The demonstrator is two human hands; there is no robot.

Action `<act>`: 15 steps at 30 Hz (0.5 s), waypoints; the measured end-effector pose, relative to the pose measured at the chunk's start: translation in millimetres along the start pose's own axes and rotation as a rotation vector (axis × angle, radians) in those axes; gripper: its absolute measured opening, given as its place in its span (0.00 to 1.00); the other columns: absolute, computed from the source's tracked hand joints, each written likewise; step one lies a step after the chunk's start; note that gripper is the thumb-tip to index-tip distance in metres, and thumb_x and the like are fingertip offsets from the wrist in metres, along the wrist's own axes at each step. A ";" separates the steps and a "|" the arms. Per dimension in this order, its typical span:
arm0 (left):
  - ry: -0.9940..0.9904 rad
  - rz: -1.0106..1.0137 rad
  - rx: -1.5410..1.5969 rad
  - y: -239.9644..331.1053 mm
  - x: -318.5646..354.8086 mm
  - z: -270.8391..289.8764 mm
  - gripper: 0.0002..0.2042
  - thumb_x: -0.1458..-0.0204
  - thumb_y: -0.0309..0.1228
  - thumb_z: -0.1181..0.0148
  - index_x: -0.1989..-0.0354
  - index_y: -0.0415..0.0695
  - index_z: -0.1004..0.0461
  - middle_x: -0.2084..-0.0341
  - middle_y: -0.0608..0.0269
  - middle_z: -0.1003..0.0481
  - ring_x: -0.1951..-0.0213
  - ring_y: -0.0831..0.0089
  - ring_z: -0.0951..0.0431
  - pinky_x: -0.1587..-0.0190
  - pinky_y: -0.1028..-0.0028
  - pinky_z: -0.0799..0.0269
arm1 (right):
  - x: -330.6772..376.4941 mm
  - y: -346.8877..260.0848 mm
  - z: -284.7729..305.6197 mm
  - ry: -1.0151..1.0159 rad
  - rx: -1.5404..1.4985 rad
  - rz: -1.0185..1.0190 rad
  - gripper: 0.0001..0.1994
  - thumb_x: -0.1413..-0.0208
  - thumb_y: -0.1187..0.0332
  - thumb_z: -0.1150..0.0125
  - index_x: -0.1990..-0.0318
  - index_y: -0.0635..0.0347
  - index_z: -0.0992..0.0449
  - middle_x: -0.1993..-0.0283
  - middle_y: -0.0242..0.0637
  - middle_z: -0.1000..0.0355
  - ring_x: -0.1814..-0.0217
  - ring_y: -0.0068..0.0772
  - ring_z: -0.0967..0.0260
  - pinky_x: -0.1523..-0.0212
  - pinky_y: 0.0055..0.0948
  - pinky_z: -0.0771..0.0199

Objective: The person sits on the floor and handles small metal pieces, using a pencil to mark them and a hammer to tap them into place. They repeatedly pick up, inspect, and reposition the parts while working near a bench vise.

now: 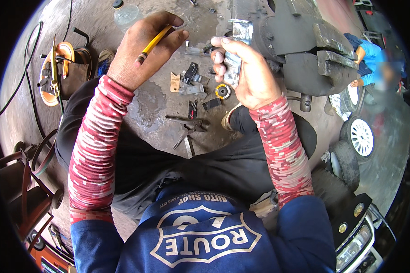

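My left hand (136,52) is closed around a yellow pencil (153,44), its eraser end angled down toward my wrist. My right hand (255,79) grips a flat, shiny strip of metal (233,66) upright between thumb and fingers. The pencil and the strip are apart. On the floor beyond my knees lie several small metal pieces (192,90), a brown tag-like piece (175,82) and a round disc (222,91) with a yellow ring. Nearer to me are dark pliers (190,122).
A large bench vise (323,52) stands right of my right hand. A clear bottle (126,16) is at the far left, near an orange reel (48,93) and black cable (30,86). At right are a white wheel (361,137), a car front (353,248) and a person in blue (372,53).
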State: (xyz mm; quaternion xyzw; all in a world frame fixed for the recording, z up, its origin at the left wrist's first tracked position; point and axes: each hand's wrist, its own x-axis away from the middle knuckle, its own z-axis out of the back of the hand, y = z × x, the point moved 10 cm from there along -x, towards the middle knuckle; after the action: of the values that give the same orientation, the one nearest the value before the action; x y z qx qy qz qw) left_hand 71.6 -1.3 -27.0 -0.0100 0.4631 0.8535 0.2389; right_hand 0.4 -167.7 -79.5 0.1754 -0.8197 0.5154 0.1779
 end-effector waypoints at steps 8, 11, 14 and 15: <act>-0.177 0.098 -0.061 -1.4 2.7 -19.3 0.15 0.40 0.35 0.41 0.51 0.37 0.25 0.60 0.51 0.20 0.56 0.63 0.19 0.50 0.70 0.27 | 5.7 -1.1 4.3 -0.060 0.033 0.013 0.14 0.35 0.61 0.45 0.53 0.62 0.25 0.66 0.30 0.29 0.69 0.21 0.33 0.67 0.22 0.30; -0.189 0.087 -0.060 2.1 1.8 -22.1 0.15 0.40 0.35 0.41 0.50 0.37 0.25 0.60 0.51 0.20 0.56 0.63 0.19 0.50 0.70 0.27 | 8.7 -5.9 8.8 -0.044 0.066 0.053 0.13 0.35 0.61 0.45 0.53 0.62 0.25 0.66 0.31 0.28 0.69 0.21 0.33 0.68 0.22 0.30; -0.192 0.077 -0.072 2.7 1.3 -24.3 0.15 0.40 0.35 0.41 0.50 0.38 0.25 0.60 0.50 0.20 0.56 0.63 0.19 0.50 0.70 0.26 | 11.9 -12.0 15.6 0.033 0.158 0.123 0.10 0.40 0.59 0.41 0.64 0.56 0.23 0.73 0.26 0.29 0.74 0.18 0.34 0.73 0.20 0.34; -0.197 0.078 -0.079 1.7 1.5 -25.5 0.15 0.39 0.35 0.41 0.50 0.38 0.25 0.60 0.51 0.20 0.56 0.63 0.19 0.50 0.70 0.26 | 12.7 -11.5 16.5 0.037 0.170 0.118 0.10 0.40 0.59 0.41 0.63 0.56 0.23 0.73 0.26 0.29 0.74 0.18 0.35 0.73 0.20 0.34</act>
State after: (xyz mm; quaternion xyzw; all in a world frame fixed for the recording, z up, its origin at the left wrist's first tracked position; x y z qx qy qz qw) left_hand 64.4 -21.8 -40.6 0.0825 0.4034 0.8765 0.2494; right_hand -7.1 -188.7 -71.2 0.1318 -0.7784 0.5959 0.1470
